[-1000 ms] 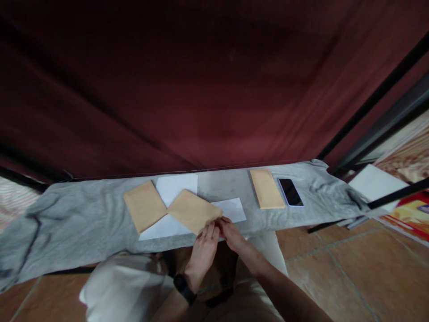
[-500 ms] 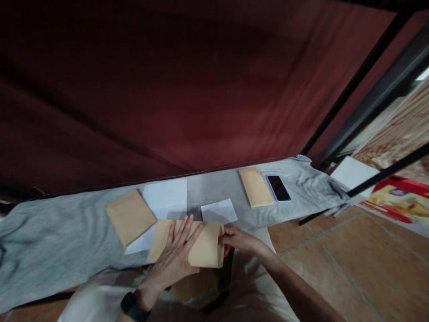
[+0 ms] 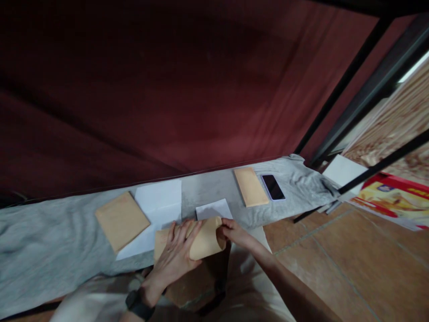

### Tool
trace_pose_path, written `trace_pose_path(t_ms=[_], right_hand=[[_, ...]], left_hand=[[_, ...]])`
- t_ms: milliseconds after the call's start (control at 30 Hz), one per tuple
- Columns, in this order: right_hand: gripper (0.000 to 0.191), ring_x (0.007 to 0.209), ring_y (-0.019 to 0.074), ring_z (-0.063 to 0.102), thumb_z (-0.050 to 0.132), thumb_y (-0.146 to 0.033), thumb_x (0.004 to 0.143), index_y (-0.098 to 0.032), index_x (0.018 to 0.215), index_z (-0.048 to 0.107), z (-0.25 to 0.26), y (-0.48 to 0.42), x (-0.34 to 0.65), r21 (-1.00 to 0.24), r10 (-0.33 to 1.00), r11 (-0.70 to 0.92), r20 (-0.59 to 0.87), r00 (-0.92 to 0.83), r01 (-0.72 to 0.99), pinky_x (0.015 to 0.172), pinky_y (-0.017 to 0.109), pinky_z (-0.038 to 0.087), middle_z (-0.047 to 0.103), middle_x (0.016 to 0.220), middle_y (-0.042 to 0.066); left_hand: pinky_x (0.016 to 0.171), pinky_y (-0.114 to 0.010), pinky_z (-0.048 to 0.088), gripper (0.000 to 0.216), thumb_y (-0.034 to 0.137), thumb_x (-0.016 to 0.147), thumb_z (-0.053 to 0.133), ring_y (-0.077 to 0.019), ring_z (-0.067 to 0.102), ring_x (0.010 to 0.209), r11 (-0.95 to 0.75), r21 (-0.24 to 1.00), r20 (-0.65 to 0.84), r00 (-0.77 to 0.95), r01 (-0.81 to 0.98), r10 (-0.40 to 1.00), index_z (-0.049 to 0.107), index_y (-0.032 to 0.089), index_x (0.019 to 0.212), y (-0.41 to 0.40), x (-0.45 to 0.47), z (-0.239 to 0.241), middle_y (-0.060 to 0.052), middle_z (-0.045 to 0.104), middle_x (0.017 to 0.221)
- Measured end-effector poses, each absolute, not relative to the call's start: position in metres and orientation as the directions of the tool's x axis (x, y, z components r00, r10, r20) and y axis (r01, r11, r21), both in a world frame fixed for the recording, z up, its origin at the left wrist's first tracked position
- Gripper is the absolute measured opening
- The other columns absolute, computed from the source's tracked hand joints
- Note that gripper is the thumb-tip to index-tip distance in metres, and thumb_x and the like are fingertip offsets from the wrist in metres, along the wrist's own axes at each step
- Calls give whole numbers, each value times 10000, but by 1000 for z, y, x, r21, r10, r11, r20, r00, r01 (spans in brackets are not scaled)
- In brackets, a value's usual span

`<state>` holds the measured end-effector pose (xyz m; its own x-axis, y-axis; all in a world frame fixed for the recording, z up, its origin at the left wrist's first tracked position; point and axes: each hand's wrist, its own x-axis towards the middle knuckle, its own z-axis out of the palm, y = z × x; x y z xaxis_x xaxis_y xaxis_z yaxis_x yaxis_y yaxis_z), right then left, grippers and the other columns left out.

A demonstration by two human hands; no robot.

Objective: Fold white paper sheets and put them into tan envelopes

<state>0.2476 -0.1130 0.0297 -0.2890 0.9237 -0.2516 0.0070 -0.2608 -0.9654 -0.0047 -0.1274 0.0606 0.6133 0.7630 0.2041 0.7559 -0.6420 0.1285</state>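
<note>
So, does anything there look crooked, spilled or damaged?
No spill or damage shows. The leftmost brown envelope lies askew, partly over white paper, and the grey cloth is rumpled near its right end. The held envelope bulges at its open end, where the right hand is; the left hand lies on top.

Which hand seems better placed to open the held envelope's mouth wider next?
Probably the right hand: it is right at the held envelope's open end. The left hand lies spread across the top, farther from that opening.
</note>
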Motion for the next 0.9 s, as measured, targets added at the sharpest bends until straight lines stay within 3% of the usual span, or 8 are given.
trace_pose_path(t_ms=[167,300,533,600,733,800,900], right_hand=[[214,651,145,601,528,-261,713,-236,892,643,26,-111,245,-975,934,-221,-216,-283,15,567,235,473,669,769,-30],[184,644,144,604,514,-304,763,-208,873,625,20,-109,245,-984,956,-172,-180,-231,54,586,250,486,662,760,-14],[226,863,203,642,600,-373,816,-211,952,681,33,-109,264,-970,988,86,112,103,226,806,343,519,703,963,65],[251,817,201,652,621,-425,824,-216,935,703,43,-111,268,-991,997,34,43,64,127,781,346,532,717,920,59],[333,824,221,693,748,-490,743,-214,928,734,57,-120,269,-929,913,-331,-272,-303,-163,820,375,545,747,878,57],[355,927,245,700,819,-463,687,-235,948,743,58,-126,272,-874,856,-439,-336,-393,-208,899,403,530,763,942,66],[387,1016,255,687,850,-440,674,-264,1001,742,52,-135,285,-859,824,-474,-356,-440,-194,983,428,500,758,1053,70]], left_hand=[[1195,-607,202,1109,372,690,763,-359,407,1381,-588,210,176,561,781,809,133,237,1593,-124,-7,56,-159,468,1467],[1197,-594,204,1105,354,687,763,-358,396,1383,-584,190,189,554,789,811,142,219,1592,-121,-7,55,-168,470,1450],[1193,-609,175,964,308,749,739,-353,403,1385,-500,68,237,472,864,849,246,217,1572,-121,10,65,-184,488,1435],[1192,-609,172,975,319,757,746,-351,399,1387,-487,53,224,465,872,856,228,226,1579,-122,18,70,-185,479,1441],[1186,-634,145,1000,309,773,748,-354,385,1401,-524,-20,173,520,851,837,166,313,1586,-127,38,81,-147,467,1460],[1184,-643,134,1046,300,765,758,-354,392,1397,-566,-70,144,570,821,809,116,330,1590,-132,47,88,-132,472,1457],[1189,-625,151,996,283,827,691,-331,412,1387,-604,-158,149,623,781,768,58,322,1595,-140,56,100,-128,481,1449]])
